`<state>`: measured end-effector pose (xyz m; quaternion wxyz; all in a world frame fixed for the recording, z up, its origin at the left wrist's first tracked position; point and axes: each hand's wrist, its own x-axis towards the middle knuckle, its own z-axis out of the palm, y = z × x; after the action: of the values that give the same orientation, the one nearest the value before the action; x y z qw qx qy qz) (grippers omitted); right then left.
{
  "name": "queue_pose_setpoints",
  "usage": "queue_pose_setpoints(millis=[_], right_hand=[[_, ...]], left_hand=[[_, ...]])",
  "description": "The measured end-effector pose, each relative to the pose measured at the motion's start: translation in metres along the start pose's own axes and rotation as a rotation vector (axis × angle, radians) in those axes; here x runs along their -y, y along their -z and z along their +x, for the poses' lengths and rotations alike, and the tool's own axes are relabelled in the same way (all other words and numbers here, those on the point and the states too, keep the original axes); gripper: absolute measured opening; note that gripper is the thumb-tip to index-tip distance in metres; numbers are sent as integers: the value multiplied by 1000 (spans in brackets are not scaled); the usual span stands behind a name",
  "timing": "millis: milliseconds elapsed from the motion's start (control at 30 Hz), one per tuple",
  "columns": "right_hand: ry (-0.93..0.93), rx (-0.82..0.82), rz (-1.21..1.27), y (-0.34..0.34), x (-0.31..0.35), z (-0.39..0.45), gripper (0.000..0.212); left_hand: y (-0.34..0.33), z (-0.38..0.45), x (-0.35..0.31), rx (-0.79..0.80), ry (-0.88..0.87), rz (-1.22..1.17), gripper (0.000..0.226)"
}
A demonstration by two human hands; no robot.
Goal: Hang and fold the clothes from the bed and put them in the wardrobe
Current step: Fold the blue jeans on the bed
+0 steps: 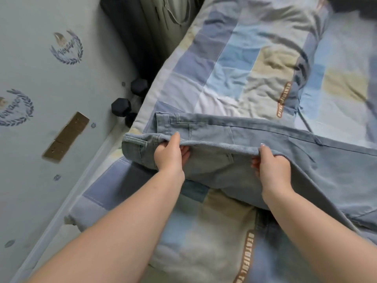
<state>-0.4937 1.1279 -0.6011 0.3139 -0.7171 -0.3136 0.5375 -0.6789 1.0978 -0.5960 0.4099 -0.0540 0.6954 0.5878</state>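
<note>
Pale blue jeans (224,137) lie across the bed (234,74), waistband at the left and legs running off to the right. My left hand (169,156) pinches the raised fold of denim near the waistband, thumb on top and fingers underneath. Further right along the same fold, my right hand (271,168) grips the cloth in the same way. Between the two hands the near half of the jeans is lifted off the patchwork quilt. No wardrobe and no hanger are in view.
The quilt is patchwork in blue, white and beige. Left of the bed is a pale floor (51,99) with printed emblems and taped cardboard strips (67,135). Black dumbbells (130,99) lie by the bed's edge. Dark furniture (142,21) stands at the top left.
</note>
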Motion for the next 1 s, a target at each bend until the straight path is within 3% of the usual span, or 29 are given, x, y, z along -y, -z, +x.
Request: queue_pose_setpoints(millis=[200, 467, 533, 667, 700, 767, 833, 900, 1000], right_hand=[[17, -28, -41, -52, 26, 92, 30], [-96, -94, 12, -101, 24, 181, 23], [-108, -38, 29, -109, 16, 196, 22], [-66, 259, -60, -114, -9, 209, 15], [-27, 307, -116, -113, -15, 211, 25], [17, 367, -171, -108, -22, 210, 49], [32, 392, -174, -105, -18, 202, 52], [63, 374, -156, -96, -11, 190, 49], [90, 317, -95, -70, -6, 162, 40]], left_hand=[[-50, 77, -10, 34, 36, 14, 10], [-91, 156, 12, 39, 95, 117, 14], [-97, 173, 21, 15, 81, 125, 15], [-100, 199, 33, -7, 63, 153, 10], [-100, 200, 35, 17, 68, 166, 2], [-100, 204, 41, 103, 38, 217, 35], [-98, 206, 44, 157, -24, 326, 62], [-97, 200, 44, 154, -81, 416, 65], [-96, 177, 43, 116, -142, 439, 52]])
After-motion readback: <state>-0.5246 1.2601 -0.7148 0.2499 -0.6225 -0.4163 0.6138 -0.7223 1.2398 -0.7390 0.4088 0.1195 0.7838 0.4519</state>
